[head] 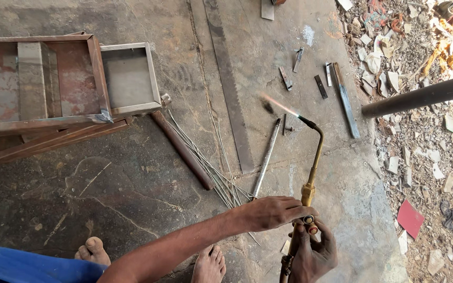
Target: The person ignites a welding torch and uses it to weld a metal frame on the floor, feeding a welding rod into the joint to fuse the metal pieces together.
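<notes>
Brass welding torch (313, 167), curved neck, flame burning at tip.

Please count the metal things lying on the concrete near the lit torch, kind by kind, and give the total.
Brass gas torch with a flame, held by the right hand, the left hand at its valves: 1
Shiny round steel rod: 1
Rusty brown pipe: 1
Long flat grey steel strip: 1
Bundle of thin wire rods: 1
Short flat metal offcuts: about 5
Total: about 10
</notes>
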